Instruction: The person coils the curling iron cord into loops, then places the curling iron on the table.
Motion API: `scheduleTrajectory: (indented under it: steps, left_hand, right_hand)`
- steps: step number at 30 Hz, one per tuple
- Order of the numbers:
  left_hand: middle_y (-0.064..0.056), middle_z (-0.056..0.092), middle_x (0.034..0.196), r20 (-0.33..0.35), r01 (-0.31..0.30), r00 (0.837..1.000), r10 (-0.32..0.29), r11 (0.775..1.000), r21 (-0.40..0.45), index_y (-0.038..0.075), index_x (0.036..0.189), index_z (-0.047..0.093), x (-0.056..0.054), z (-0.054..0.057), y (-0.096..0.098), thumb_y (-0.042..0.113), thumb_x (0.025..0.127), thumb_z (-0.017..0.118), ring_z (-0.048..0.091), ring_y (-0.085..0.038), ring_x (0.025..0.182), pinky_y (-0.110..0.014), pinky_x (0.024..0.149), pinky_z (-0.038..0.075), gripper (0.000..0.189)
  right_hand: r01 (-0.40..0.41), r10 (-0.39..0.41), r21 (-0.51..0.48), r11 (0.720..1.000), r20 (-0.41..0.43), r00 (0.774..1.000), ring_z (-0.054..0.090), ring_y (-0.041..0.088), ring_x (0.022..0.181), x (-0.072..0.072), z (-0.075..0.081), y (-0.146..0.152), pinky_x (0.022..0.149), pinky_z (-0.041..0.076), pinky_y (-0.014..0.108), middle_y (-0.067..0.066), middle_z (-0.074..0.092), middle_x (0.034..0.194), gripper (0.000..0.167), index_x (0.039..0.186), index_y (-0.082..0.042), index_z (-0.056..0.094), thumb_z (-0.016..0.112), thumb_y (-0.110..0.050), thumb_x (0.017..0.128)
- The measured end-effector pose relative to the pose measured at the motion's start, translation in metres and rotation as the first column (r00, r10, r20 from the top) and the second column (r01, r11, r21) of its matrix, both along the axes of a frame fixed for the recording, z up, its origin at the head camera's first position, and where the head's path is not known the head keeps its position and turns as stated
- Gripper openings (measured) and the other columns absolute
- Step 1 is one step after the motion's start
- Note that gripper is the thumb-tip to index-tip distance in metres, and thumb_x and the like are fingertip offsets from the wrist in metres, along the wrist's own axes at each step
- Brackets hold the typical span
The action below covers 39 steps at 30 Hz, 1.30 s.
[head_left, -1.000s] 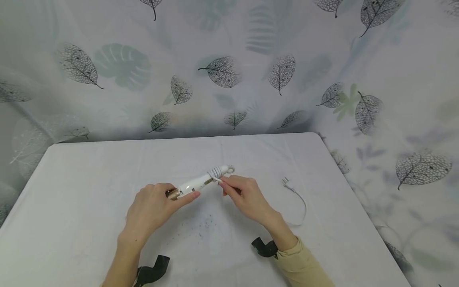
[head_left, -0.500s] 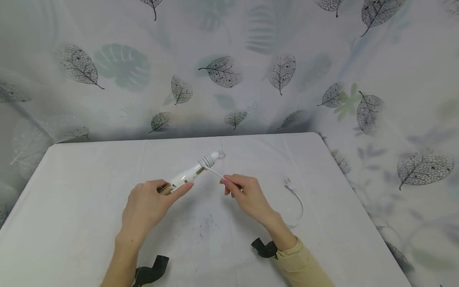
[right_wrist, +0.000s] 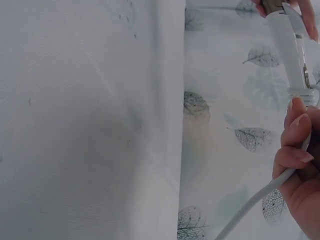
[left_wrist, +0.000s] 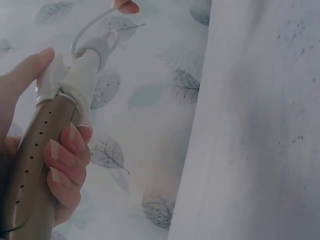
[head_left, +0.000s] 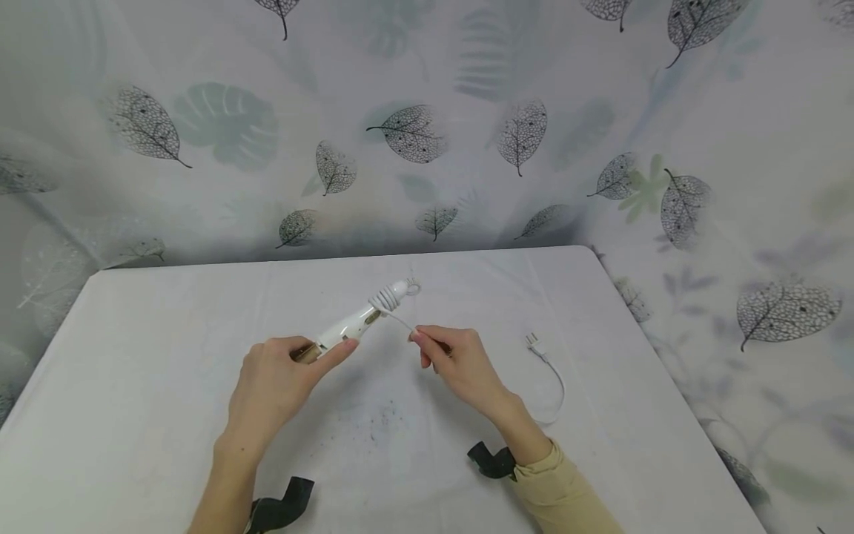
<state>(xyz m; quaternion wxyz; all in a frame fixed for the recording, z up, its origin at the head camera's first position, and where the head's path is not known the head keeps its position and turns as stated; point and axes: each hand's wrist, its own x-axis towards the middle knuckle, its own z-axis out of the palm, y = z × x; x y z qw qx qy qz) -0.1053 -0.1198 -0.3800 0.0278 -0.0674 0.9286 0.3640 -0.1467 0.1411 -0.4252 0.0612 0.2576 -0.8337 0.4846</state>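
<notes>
A curling iron (head_left: 343, 330) with a white handle and a gold-brown barrel (left_wrist: 35, 160) is held tilted over the table, handle pointing away to the right. My left hand (head_left: 273, 378) grips it by the barrel; in the left wrist view the fingers curl round the barrel and the thumb lies on the white clamp lever (left_wrist: 49, 82). White cord (head_left: 384, 299) is wound in several coils round the handle's end, beside a small loop. From the coils a stretch runs to my right hand (head_left: 467, 367), which pinches it. In the right wrist view the cord trails on below the fingers.
A white table (head_left: 167, 319) lies under both hands. The cord's plug (head_left: 536, 345) rests on it to the right, its cord curving back toward the right forearm. Dark specks (head_left: 383, 419) mark the cloth. A leaf-patterned curtain (head_left: 414, 133) hangs behind.
My left hand has moved the curling iron left and away from me, and the cord stretch between coils and right hand has grown longer. The last half second shows hardly any movement.
</notes>
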Motion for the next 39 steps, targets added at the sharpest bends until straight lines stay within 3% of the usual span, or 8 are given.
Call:
scheduleTrajectory:
  steps: [7, 14, 20, 23, 30, 39]
  left_hand:
    - [-0.002, 0.055, 0.065, -0.06, 0.006, 0.998, -0.006, 1.0, -0.001, 0.013, 0.082, 0.071, -0.002, -0.002, -0.002, 0.08, 0.075, 0.064, 0.047, -0.017, 0.058, -0.029, 0.049, 0.036, 0.067]
    - [-0.002, 0.061, 0.07, -0.046, 0.036, 0.998, -0.037, 0.999, -0.005, 0.015, 0.086, 0.072, -0.001, -0.001, 0.001, 0.082, 0.074, 0.063, 0.05, -0.017, 0.06, -0.029, 0.05, 0.038, 0.069]
    - [0.004, 0.041, 0.057, -0.098, 0.095, 0.99, -0.099, 0.994, -0.046, 0.019, 0.069, 0.061, 0.0, -0.005, 0.003, 0.081, 0.075, 0.063, 0.041, -0.013, 0.053, -0.027, 0.047, 0.031, 0.063]
    - [0.005, 0.034, 0.057, -0.094, 0.114, 0.988, -0.12, 0.992, -0.061, 0.019, 0.066, 0.057, 0.0, -0.006, 0.003, 0.083, 0.075, 0.061, 0.038, -0.012, 0.052, -0.027, 0.047, 0.03, 0.065]
    - [0.003, 0.04, 0.058, -0.05, 0.153, 0.987, -0.156, 0.986, -0.062, 0.017, 0.071, 0.061, 0.001, -0.004, 0.007, 0.084, 0.074, 0.059, 0.041, -0.013, 0.054, -0.027, 0.048, 0.031, 0.067]
    - [0.006, 0.034, 0.057, -0.073, 0.211, 0.974, -0.214, 0.976, -0.048, 0.019, 0.067, 0.06, 0.002, -0.008, 0.01, 0.083, 0.074, 0.062, 0.036, -0.01, 0.053, -0.025, 0.047, 0.027, 0.063]
  right_hand:
    - [-0.062, 0.058, 0.069, 0.996, 0.065, 0.996, 0.052, 0.008, 0.069, -0.001, -0.002, -0.001, 0.062, 0.045, 0.022, 0.0, 0.06, 0.074, 0.013, 0.102, -0.007, 0.072, 0.058, -0.007, 0.1]
    - [-0.125, 0.119, 0.149, 0.981, 0.053, 0.992, 0.047, 0.005, 0.065, -0.003, -0.006, -0.002, 0.059, 0.042, 0.02, -0.001, 0.059, 0.073, 0.02, 0.114, -0.003, 0.072, 0.061, -0.003, 0.098]
    - [-0.103, 0.097, 0.177, 0.979, 0.041, 0.994, 0.047, 0.004, 0.062, -0.005, -0.01, 0.0, 0.056, 0.04, 0.019, -0.001, 0.059, 0.071, 0.017, 0.11, -0.003, 0.073, 0.063, -0.002, 0.096]
    - [-0.108, 0.104, 0.173, 0.979, 0.031, 0.994, 0.049, 0.005, 0.064, -0.007, -0.013, -0.001, 0.057, 0.043, 0.019, -0.001, 0.06, 0.071, 0.015, 0.108, -0.003, 0.073, 0.064, -0.002, 0.096]
    - [-0.109, 0.112, 0.176, 0.978, -0.01, 0.994, 0.053, 0.004, 0.063, -0.008, -0.017, -0.001, 0.058, 0.047, 0.019, 0.001, 0.062, 0.07, 0.009, 0.099, -0.004, 0.074, 0.067, -0.001, 0.093]
    - [-0.097, 0.106, 0.222, 0.97, -0.028, 0.994, 0.057, 0.006, 0.065, -0.009, -0.021, -0.002, 0.06, 0.049, 0.019, 0.001, 0.066, 0.071, 0.005, 0.089, -0.001, 0.075, 0.071, 0.001, 0.089]
